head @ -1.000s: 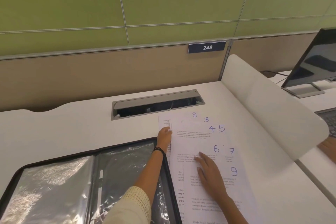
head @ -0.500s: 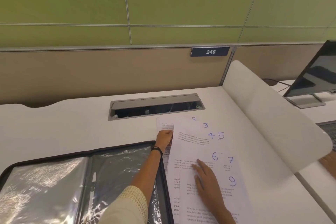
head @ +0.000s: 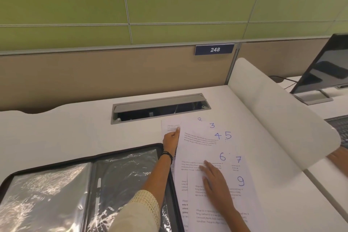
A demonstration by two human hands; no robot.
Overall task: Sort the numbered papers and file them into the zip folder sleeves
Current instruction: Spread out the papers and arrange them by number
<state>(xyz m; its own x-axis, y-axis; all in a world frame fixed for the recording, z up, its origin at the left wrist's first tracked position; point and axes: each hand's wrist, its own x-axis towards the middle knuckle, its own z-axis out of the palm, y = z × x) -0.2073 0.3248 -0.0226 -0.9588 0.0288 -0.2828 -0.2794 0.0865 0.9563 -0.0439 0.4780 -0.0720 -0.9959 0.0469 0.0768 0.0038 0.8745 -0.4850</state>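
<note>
A fanned stack of white printed papers (head: 204, 149) lies on the white desk, with blue handwritten numbers 3, 4, 5, 6, 7 and 9 showing at their corners. My left hand (head: 171, 140) pinches the left edge of the sheets near the top of the fan, lifting that edge slightly. My right hand (head: 214, 181) lies flat with straight fingers on the lower sheets, beside the 9. The black zip folder (head: 120, 156) lies open at the lower left, its clear plastic sleeves (head: 56, 190) shining; my left forearm crosses its right edge.
A grey cable hatch (head: 160, 106) stands open in the desk behind the papers. A white curved divider (head: 282, 111) rises at the right, with a dark monitor (head: 325, 68) and a keyboard (head: 339, 124) beyond it. A tan partition with sign 248 (head: 214, 49) backs the desk.
My left hand has lifted the sheets' left edge, so the top sheet now covers most of the 8. My right hand stays pressed on the lower sheets.
</note>
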